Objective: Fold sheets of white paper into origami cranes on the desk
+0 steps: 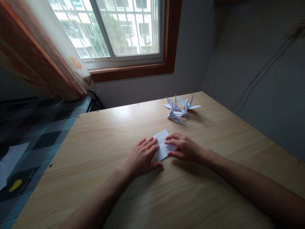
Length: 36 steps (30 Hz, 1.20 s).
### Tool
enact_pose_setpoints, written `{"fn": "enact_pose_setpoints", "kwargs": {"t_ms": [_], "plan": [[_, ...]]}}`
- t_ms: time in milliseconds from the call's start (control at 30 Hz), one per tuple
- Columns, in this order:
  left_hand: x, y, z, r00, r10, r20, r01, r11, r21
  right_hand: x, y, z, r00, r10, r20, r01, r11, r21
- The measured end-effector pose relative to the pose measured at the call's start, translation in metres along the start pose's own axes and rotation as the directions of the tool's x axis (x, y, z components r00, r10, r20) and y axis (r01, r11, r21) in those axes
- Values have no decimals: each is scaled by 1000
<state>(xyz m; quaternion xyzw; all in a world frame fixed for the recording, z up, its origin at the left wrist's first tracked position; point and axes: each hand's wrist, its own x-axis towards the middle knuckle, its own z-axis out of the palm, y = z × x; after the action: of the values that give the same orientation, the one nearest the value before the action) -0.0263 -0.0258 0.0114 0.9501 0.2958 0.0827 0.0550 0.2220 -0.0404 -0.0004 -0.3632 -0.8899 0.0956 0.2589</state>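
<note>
A small white folded paper [163,143] lies flat on the wooden table [100,149]. My left hand [142,157] rests palm down on the paper's left edge, fingers stretched out and pressing it flat. My right hand [184,147] lies on the paper's right side, fingers extended over it. Both hands hold the sheet against the tabletop. Further back on the table sit several folded white paper cranes [179,109], clustered together, out of reach of either hand.
A window [119,28] with a wooden frame and an orange-trimmed curtain [47,57] is behind the table. A bed with a checked cover [30,133] lies left of the table. A cable [262,70] runs along the right wall.
</note>
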Motion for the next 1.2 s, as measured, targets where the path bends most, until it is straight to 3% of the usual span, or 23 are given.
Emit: {"fn": "enact_pose_setpoints", "kwargs": {"t_ms": [67, 233, 433, 700, 833, 1000, 1100, 1200], "plan": [[3, 6, -1, 1000, -20, -16, 21, 1000, 21, -8, 2, 1, 997, -57, 53, 57, 998, -2], [6, 10, -7, 1000, -18, -4, 18, 1000, 20, -14, 6, 6, 999, -31, -22, 30, 998, -52], [6, 5, -1, 996, -72, -46, 71, 997, -41, -10, 6, 0, 980, -190, 54, 196, 969, -152], [14, 14, -1, 996, -89, -31, 89, 996, -20, -9, 2, -5, 986, -126, 111, 150, 957, -249], [12, 6, 3, 990, -88, -114, 81, 994, -68, -8, -5, -4, 991, -76, 107, 104, 954, -283], [12, -12, 9, 969, -74, -236, 12, 967, -253, -13, -10, -2, 993, -63, 98, 86, 965, -249], [15, -14, 9, 953, -169, -251, 82, 942, -325, -14, -13, 1, 998, -35, 61, 48, 972, -228], [19, -10, 8, 913, -321, -254, 241, 923, -301, -12, -16, 5, 998, 59, 16, -54, 976, -211]]}}
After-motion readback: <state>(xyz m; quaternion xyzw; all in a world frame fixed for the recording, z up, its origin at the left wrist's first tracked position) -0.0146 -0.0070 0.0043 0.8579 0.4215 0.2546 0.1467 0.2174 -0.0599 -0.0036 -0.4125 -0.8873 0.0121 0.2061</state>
